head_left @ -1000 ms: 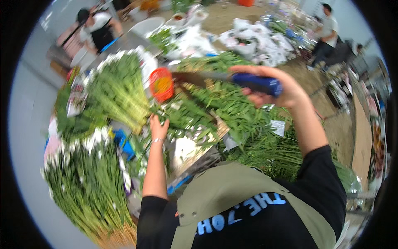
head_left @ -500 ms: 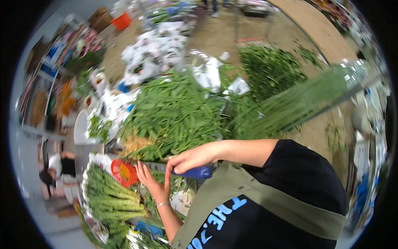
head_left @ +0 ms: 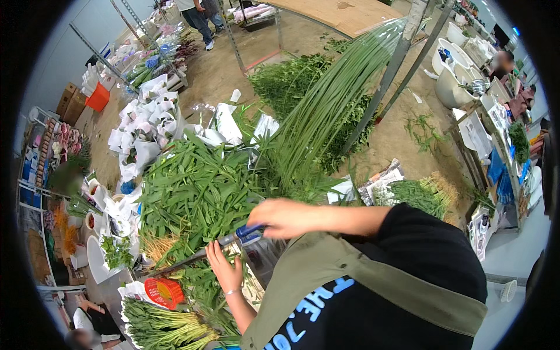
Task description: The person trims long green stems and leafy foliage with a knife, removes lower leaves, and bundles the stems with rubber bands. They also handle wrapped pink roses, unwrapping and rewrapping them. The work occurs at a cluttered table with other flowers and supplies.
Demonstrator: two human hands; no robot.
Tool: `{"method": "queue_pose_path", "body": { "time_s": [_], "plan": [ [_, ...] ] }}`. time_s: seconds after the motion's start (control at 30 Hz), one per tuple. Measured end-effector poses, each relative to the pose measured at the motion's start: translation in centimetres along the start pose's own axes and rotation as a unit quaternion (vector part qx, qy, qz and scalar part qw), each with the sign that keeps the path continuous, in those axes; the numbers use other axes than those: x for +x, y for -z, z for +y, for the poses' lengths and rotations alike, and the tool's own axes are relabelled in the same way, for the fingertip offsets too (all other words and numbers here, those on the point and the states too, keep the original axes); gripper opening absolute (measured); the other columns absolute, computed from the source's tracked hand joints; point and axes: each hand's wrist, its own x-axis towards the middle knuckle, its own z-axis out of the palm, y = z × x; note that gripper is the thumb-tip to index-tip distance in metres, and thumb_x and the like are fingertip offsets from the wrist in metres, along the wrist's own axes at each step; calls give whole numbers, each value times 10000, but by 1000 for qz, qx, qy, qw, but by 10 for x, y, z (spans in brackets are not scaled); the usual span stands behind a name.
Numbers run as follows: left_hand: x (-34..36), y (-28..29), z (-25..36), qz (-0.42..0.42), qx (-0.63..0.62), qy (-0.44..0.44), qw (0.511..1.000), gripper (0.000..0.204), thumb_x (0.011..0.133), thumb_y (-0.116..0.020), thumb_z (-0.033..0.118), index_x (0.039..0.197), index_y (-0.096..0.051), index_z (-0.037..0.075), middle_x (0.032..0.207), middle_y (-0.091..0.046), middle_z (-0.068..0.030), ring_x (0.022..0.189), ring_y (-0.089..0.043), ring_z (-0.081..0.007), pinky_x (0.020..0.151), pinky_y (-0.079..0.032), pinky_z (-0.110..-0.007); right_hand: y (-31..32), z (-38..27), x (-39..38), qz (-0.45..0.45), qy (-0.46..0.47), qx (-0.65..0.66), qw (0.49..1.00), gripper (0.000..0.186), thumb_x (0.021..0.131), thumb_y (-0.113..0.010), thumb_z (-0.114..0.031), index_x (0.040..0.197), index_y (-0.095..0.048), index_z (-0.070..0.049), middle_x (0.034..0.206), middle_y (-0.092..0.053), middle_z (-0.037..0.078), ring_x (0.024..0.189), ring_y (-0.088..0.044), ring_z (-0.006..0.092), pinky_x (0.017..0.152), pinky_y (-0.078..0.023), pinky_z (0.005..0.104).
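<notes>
My right hand (head_left: 275,217) grips the blue handle (head_left: 251,232) of a long knife, whose blade (head_left: 195,256) lies angled across green leafy stems (head_left: 192,192). My left hand (head_left: 224,268), with a bracelet at the wrist, is beside the blade with fingers stretched out, resting at the stems; whether it touches the metal I cannot tell. An orange-red basket (head_left: 164,291) sits left of it, beside a fanned bunch of pale-stalked greens (head_left: 169,324). Under my arms is a partly hidden work surface.
White-wrapped bouquets (head_left: 140,125) lie behind the greens. Long grass stems (head_left: 332,99) lean by metal posts (head_left: 385,81). A plywood board (head_left: 332,14), white buckets (head_left: 449,81) and an orange bin (head_left: 98,96) stand farther off. A co-worker (head_left: 93,321) is at lower left; other people stand in the background.
The knife has come down from raised in my right hand to lying across the greens. My left hand has moved to beside the blade. The view has turned to the right.
</notes>
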Motion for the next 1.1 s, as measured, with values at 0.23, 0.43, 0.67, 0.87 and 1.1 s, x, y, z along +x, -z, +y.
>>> {"method": "queue_pose_path", "body": {
  "time_s": [0.23, 0.43, 0.67, 0.87, 1.1],
  "plan": [
    [-39, -13, 20, 83, -109, 58, 989, 722, 744, -600, 44, 1398, -298, 13, 1452, -260, -220, 1330, -261, -410, 1100, -205, -458, 222, 19, -106, 461, -177, -313, 811, 591, 795, -632, -212, 1296, -408, 7, 1269, -455, 202, 1202, -429, 341, 1032, -340, 428],
    [-95, -35, 40, 98, -82, 88, 988, 667, 773, -551, 26, 1387, -297, -26, 1370, -365, -223, 1268, -352, -383, 1036, -331, -426, 411, 63, -113, 610, -255, -464, 590, 921, 733, -729, -377, 1396, -209, -4, 1323, -317, 270, 1253, -307, 392, 1045, -296, 468],
    [-92, -42, 70, 93, -28, 156, 983, 667, 844, -633, 249, 1375, -336, -25, 1335, -414, -258, 1230, -401, -399, 1022, -341, -430, 438, 126, -121, 741, -117, -509, 422, 911, 664, -784, -314, 1363, -255, -66, 1351, -302, 225, 1284, -265, 405, 992, -229, 570],
    [-14, -92, 136, 111, -377, 104, 914, 606, 806, -542, -4, 1370, -322, -1, 1187, -488, -177, 1077, -493, -303, 955, -383, -369, 461, 149, -134, 730, -161, -409, 524, 670, 735, -700, -405, 1236, -385, -90, 976, -632, 224, 870, -605, 433, 725, -481, 499],
    [14, -90, 170, 101, -296, 100, 944, 580, 820, -499, -35, 1369, -327, 38, 992, -575, -106, 825, -565, -178, 723, -453, -293, 517, 187, -171, 724, -182, -423, 513, 679, 746, -683, -480, 1209, -387, -80, 961, -648, 205, 853, -626, 421, 706, -490, 487]
  ]
}}
